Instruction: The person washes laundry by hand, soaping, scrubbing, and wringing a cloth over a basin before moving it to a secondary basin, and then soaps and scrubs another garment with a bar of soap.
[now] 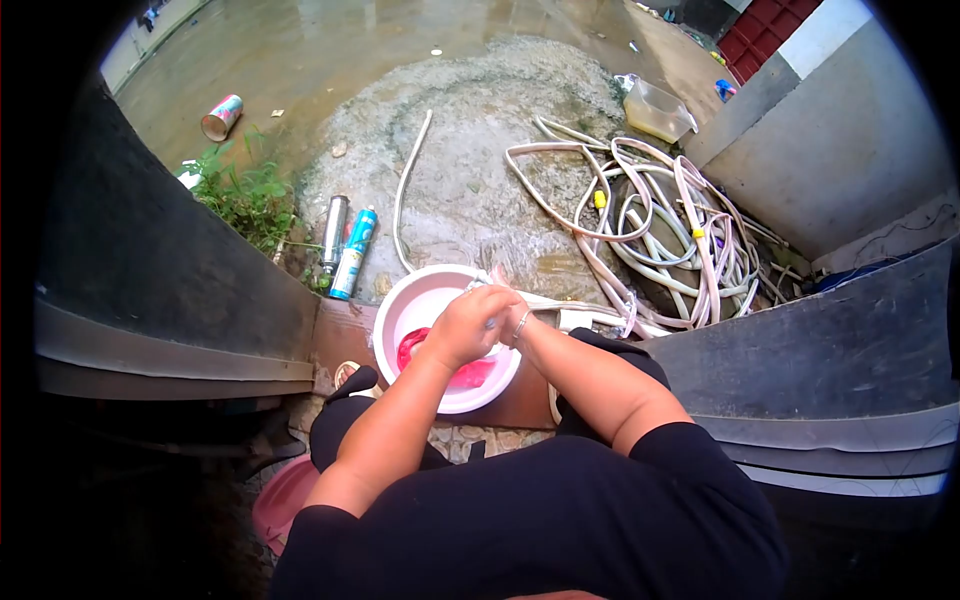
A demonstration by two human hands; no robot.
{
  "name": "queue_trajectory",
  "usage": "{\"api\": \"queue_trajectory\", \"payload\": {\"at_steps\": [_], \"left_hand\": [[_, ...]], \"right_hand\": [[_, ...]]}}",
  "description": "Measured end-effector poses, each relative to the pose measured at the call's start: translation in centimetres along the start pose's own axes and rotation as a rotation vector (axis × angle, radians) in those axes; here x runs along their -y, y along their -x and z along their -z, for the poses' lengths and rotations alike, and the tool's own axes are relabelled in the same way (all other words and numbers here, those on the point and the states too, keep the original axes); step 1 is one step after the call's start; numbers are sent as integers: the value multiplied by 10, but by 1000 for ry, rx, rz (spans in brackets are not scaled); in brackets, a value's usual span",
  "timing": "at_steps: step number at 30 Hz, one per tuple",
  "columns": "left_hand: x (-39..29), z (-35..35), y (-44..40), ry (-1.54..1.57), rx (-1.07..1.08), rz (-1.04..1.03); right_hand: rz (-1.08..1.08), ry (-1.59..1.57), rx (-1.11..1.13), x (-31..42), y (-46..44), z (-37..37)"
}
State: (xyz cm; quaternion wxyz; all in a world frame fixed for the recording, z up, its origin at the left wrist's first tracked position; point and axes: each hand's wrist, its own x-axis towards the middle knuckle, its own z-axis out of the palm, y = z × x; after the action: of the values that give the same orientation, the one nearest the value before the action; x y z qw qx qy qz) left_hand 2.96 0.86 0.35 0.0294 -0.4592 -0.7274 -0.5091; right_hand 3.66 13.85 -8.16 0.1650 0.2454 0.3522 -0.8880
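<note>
My left hand (pixel 472 322) and my right hand (pixel 512 312) are pressed together above the right side of a white basin (pixel 393 318). The left fingers are closed, and the right hand is partly covered by them. A small pale, translucent bit shows at the far side of the hands; what they grip is too hidden to name. A bracelet (pixel 522 322) circles my right wrist. Inside the basin lies a bright red-pink item (pixel 474 374), partly behind my left forearm; it looks soft, perhaps wet cloth.
Coiled pale hoses (pixel 690 225) lie to the right, with one hose end (pixel 404 190) beyond the basin. Spray cans (pixel 353 253) stand left, near weeds (pixel 243 200). A clear plastic tub (pixel 657 110) sits behind the hoses. Dark panels (pixel 175 240) flank both sides. A pink basin (pixel 283 500) is lower left.
</note>
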Motion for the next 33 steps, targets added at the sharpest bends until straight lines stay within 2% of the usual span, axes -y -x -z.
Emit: {"api": "queue_trajectory", "payload": {"at_steps": [7, 9, 10, 13, 15, 16, 17, 19, 21, 23, 24, 25, 27, 28, 29, 31, 33], "left_hand": [[-6, -1, -3, -17, -109, -32], [-7, -1, -1, 3, -113, -29], [-4, -3, 1, -26, -59, -42], [0, 2, -3, -150, 21, -67], [-5, 13, -9, -415, -79, 40], [-1, 16, -10, -390, -108, 106], [5, 18, -10, -389, -107, 104], [19, 22, -9, -174, -176, 197], [19, 23, -9, -175, -187, 218], [14, 18, -6, -76, -161, 319], [11, 15, -4, -85, -102, 323], [10, 11, -3, -85, -102, 324], [13, -2, 2, -135, -57, 114], [16, -8, 4, -116, -18, 80], [9, -9, 3, -116, -19, 80], [-8, -7, 0, -227, 2, -2], [-7, 0, -5, -234, -23, 8]], "right_hand": [[80, -35, 2, -11, -17, 12], [2, -251, 226, -22, -39, 34], [2, -249, 226, -23, -41, 38], [9, -155, 134, 13, 17, -28], [15, -101, 73, 28, 40, -56], [56, -132, 285, 22, 22, -44], [58, -133, 285, 20, 25, -51], [42, -106, 202, 17, 34, -62], [17, -97, 245, 17, 36, -63], [59, -173, 198, 17, 37, -62], [49, -115, 97, 16, 29, -53], [49, -116, 97, 15, 21, -43], [74, -188, 171, 18, 10, -24], [12, -323, 210, 22, 7, -14], [12, -323, 210, 26, 8, -10], [-127, -412, 253, 32, 10, -8], [-98, -364, 275, 29, 13, -21]]}}
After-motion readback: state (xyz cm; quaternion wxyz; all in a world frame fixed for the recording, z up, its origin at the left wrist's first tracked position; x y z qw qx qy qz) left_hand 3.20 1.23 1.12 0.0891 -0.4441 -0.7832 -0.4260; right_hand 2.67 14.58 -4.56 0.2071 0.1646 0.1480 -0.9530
